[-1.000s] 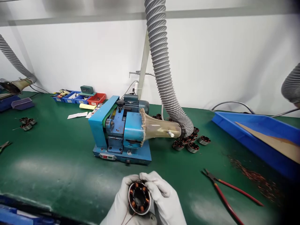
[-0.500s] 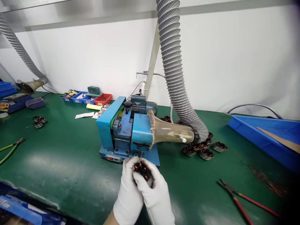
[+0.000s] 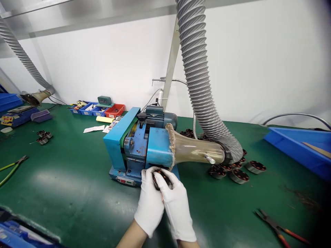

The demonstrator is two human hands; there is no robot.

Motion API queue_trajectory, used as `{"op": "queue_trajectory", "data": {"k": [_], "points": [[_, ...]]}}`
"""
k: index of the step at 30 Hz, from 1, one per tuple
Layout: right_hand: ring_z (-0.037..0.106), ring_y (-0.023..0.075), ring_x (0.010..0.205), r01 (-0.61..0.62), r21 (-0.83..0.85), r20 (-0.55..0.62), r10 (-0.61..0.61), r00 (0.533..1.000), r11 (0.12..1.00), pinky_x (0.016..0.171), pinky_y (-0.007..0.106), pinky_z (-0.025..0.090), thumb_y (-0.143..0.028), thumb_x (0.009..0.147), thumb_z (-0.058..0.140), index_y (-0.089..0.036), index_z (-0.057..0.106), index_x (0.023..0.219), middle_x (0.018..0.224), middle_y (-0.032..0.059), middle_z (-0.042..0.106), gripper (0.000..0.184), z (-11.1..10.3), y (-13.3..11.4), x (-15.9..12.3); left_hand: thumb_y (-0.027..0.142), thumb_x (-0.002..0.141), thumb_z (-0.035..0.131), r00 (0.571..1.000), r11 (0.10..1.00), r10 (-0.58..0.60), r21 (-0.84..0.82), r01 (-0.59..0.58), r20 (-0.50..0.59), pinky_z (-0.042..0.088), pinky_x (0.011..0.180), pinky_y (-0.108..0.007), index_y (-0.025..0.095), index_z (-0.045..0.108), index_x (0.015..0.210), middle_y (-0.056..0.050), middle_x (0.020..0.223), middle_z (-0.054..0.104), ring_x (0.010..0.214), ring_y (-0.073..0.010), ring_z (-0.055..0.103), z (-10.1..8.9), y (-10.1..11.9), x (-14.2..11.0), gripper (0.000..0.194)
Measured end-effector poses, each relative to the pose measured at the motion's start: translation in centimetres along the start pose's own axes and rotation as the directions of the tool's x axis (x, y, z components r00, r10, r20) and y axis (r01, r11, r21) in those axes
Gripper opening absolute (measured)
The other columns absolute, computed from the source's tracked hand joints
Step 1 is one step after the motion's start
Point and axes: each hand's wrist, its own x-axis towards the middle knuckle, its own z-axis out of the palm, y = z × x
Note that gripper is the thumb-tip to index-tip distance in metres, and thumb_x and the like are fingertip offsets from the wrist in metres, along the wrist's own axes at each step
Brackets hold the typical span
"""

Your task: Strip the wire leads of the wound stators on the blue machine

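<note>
Both my hands wear white gloves and together grip a small round motor stator [image 3: 160, 176] with copper windings. My left hand [image 3: 149, 203] wraps its left side, my right hand [image 3: 176, 206] covers its right side and top. The stator is pressed against the front of a blue bench machine [image 3: 137, 146], just below its opening. A clear funnel [image 3: 196, 151] joins the machine to a grey ribbed suction hose [image 3: 199, 72].
Several more stators [image 3: 236, 170] lie right of the machine, a few others [image 3: 42, 137] at far left. Red-handled pliers [image 3: 280, 229] lie at lower right, green-handled pliers [image 3: 11, 167] at left. A blue tray [image 3: 297, 148] sits at right, small parts bins [image 3: 99, 109] at the back.
My hands carried the stator away from me and up to the front of the blue machine. The view shifted left and closer to the machine.
</note>
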Motion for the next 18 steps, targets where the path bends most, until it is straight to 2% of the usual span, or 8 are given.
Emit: {"op": "queue_trajectory", "data": {"k": [5, 10, 12, 14, 16, 18], "points": [[0.063, 0.0251, 0.086, -0.015, 0.025, -0.023, 0.016, 1.000, 1.000, 0.080, 0.037, 0.049, -0.041, 0.072, 0.061, -0.016, 0.066, 0.089, 0.092, 0.0106, 0.069, 0.031, 0.0, -0.7, -0.1, 0.008, 0.076, 0.048, 0.998, 0.998, -0.044, -0.037, 0.045, 0.042, 0.042, 0.088, -0.035, 0.018, 0.050, 0.100, -0.008, 0.102, 0.052, 0.096, -0.0193, 0.054, -0.3, 1.0, 0.1, 0.026], [0.064, 0.0246, 0.078, 0.050, -0.015, -0.046, -0.050, 0.998, 0.999, 0.072, 0.034, 0.052, -0.033, 0.065, 0.067, -0.018, 0.069, 0.081, 0.083, 0.0080, 0.069, 0.022, -0.9, -0.1, -3.1, 0.007, 0.078, 0.044, 0.991, 0.994, -0.014, -0.108, 0.029, 0.135, 0.046, 0.082, -0.031, 0.020, 0.052, 0.099, -0.006, 0.099, 0.056, 0.090, -0.0175, 0.057, -1.8, 1.0, -2.6, 0.025], [0.064, 0.0247, 0.082, 0.091, 0.045, -0.061, -0.088, 0.994, 0.995, 0.072, 0.033, 0.053, -0.028, 0.061, 0.070, -0.020, 0.070, 0.081, 0.086, 0.0075, 0.069, 0.022, -1.3, 0.5, -4.6, 0.005, 0.075, 0.046, 0.979, 0.994, -0.003, -0.108, 0.025, 0.205, 0.045, 0.087, -0.031, 0.021, 0.051, 0.106, -0.006, 0.107, 0.055, 0.098, -0.0183, 0.056, -3.1, 0.9, -3.9, 0.035], [0.063, 0.0256, 0.090, 0.108, 0.155, 0.003, -0.110, 0.994, 0.982, 0.077, 0.033, 0.053, -0.026, 0.060, 0.071, -0.022, 0.070, 0.087, 0.095, 0.0083, 0.068, 0.027, -1.8, 0.9, -5.6, 0.002, 0.069, 0.051, 0.962, 0.996, -0.006, -0.088, 0.031, 0.274, 0.040, 0.095, -0.033, 0.023, 0.047, 0.117, -0.007, 0.121, 0.050, 0.111, -0.0211, 0.050, -4.4, 1.1, -4.7, 0.052], [0.062, 0.0258, 0.094, 0.058, 0.281, 0.067, -0.080, 0.995, 0.958, 0.082, 0.034, 0.051, -0.030, 0.065, 0.070, -0.022, 0.070, 0.091, 0.100, 0.0094, 0.067, 0.027, -2.5, 0.9, -5.9, 0.002, 0.062, 0.060, 0.943, 0.998, -0.027, -0.039, 0.042, 0.332, 0.037, 0.099, -0.034, 0.024, 0.047, 0.120, -0.007, 0.127, 0.047, 0.118, -0.0244, 0.045, -5.3, 1.4, -5.0, 0.064], [0.063, 0.0249, 0.092, -0.038, 0.384, 0.074, 0.010, 0.997, 0.923, 0.083, 0.035, 0.050, -0.036, 0.073, 0.065, -0.022, 0.069, 0.094, 0.099, 0.0100, 0.068, 0.025, -3.4, 0.6, -5.9, 0.004, 0.055, 0.070, 0.937, 0.997, -0.074, -0.002, 0.079, 0.341, 0.042, 0.093, -0.033, 0.024, 0.055, 0.109, -0.005, 0.118, 0.054, 0.109, -0.0257, 0.051, -5.8, 1.9, -4.9, 0.060]]}}
